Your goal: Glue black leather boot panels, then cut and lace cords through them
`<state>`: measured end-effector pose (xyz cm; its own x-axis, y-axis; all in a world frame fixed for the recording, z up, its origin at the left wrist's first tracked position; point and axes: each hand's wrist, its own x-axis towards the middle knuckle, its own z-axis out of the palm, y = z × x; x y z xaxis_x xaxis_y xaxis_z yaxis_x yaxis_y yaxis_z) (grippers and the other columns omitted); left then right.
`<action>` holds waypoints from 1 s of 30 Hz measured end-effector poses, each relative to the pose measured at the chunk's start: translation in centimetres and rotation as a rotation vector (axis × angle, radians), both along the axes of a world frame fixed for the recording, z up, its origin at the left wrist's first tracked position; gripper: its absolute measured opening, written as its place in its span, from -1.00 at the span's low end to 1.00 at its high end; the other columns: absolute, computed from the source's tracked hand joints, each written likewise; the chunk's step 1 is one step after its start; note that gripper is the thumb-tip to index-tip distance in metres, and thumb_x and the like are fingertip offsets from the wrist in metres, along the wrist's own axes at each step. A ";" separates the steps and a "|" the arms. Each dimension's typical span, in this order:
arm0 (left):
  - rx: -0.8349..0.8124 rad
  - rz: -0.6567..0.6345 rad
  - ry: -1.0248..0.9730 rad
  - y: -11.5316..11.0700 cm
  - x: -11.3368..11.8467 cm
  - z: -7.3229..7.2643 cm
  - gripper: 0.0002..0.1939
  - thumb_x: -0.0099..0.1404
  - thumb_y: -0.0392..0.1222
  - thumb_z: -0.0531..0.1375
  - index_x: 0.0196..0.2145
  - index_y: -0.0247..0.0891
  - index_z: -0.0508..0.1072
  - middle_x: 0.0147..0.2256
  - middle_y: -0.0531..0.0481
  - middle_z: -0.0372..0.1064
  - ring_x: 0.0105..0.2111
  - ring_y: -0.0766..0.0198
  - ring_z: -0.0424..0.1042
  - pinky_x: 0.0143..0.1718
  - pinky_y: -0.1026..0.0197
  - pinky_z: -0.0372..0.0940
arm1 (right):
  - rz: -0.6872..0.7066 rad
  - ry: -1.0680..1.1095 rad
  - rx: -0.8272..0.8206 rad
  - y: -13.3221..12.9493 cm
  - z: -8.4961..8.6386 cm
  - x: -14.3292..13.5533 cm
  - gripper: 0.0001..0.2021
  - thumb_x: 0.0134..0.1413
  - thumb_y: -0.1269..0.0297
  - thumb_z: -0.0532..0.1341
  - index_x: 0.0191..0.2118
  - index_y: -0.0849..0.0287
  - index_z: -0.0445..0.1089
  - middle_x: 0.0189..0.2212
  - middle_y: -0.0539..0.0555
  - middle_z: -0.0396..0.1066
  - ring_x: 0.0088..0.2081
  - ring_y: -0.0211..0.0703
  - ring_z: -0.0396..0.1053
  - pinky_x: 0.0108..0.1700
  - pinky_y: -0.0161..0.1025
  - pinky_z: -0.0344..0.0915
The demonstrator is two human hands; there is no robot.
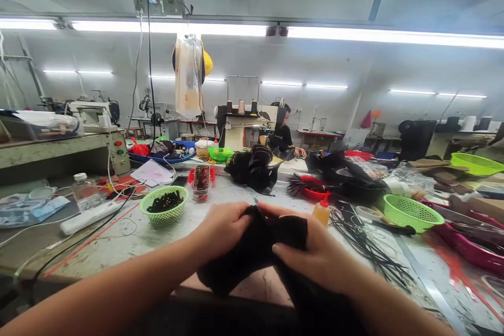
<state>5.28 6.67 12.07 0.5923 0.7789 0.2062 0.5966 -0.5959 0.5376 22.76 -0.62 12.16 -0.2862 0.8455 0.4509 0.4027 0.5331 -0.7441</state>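
Both hands are closed on a piece of black cloth (255,247) at the near edge of the tabletop (118,244): the left hand (220,231) has its grip clamped on the cloth's left side, and the right hand (315,257) pinches the right side, fingers folded over the top. The cloth is bunched between them and hangs down past the near edge. Just beyond the right hand stands a small yellow bottle (322,212), with a bundle of thin black strips (366,247) beside it toward the right edge. Toward the left edge sits a green basket (164,206) holding dark pieces, and near it a white power strip (90,217). Farther back lie a heap of black fabric (252,168) and a red tray (315,191). Another person (281,136) sits at a sewing machine beyond the far edge.
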 end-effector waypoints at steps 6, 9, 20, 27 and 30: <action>-0.042 0.062 0.007 -3.1 -0.4 -3.3 -0.73 0.25 -0.16 -0.07 -0.35 -0.21 0.42 -0.38 -0.02 0.46 -0.38 0.19 0.39 -0.36 0.22 0.19 | -0.119 0.512 -0.159 -2.2 -6.7 -1.5 -0.55 -0.19 0.34 0.13 -0.05 0.09 0.36 -0.04 0.08 0.37 0.04 0.07 0.22 0.09 0.02 0.11; -0.001 0.130 0.069 -4.2 -0.5 -4.4 -0.73 0.25 -0.18 -0.07 -0.42 -0.22 0.39 -0.44 -0.04 0.45 -0.43 0.19 0.38 -0.40 0.22 0.17 | -0.115 0.606 -0.218 -3.1 -8.2 -1.7 -0.59 -0.19 0.34 0.09 -0.12 0.11 0.41 -0.11 0.08 0.42 0.01 0.09 0.25 0.05 0.01 0.17; 0.027 0.150 0.101 -4.9 -0.5 -5.1 -0.74 0.25 -0.19 -0.10 -0.44 -0.20 0.35 -0.44 -0.06 0.45 -0.45 0.18 0.40 -0.43 0.21 0.13 | 0.008 0.408 -0.054 -3.8 -9.6 -1.9 -0.61 -0.06 0.40 -0.01 -0.06 0.08 0.30 0.04 0.06 0.27 0.15 0.05 0.08 0.15 0.06 0.05; 0.015 0.166 0.181 -5.3 -0.5 -5.0 -0.75 0.24 -0.20 -0.11 -0.46 -0.21 0.32 -0.46 -0.07 0.44 -0.47 0.16 0.38 -0.47 0.19 0.11 | 0.009 0.293 0.033 -3.8 -9.2 -2.0 -0.57 0.00 0.44 -0.04 0.02 0.05 0.22 0.05 0.06 0.25 0.12 0.04 0.11 0.13 0.05 0.06; 0.005 0.154 0.166 -5.3 -0.5 -5.0 -0.74 0.24 -0.20 -0.11 -0.46 -0.22 0.32 -0.46 -0.07 0.44 -0.47 0.16 0.38 -0.46 0.19 0.12 | -0.015 0.193 0.074 -3.8 -8.9 -2.0 -0.55 0.00 0.46 -0.04 0.06 0.06 0.17 0.06 0.07 0.23 0.11 0.04 0.10 0.11 0.03 0.10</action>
<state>4.74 1.41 7.10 0.4928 0.8619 0.1198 0.7605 -0.4935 0.4220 20.81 -4.45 3.30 -0.1758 0.8116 0.5572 0.2650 0.5841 -0.7672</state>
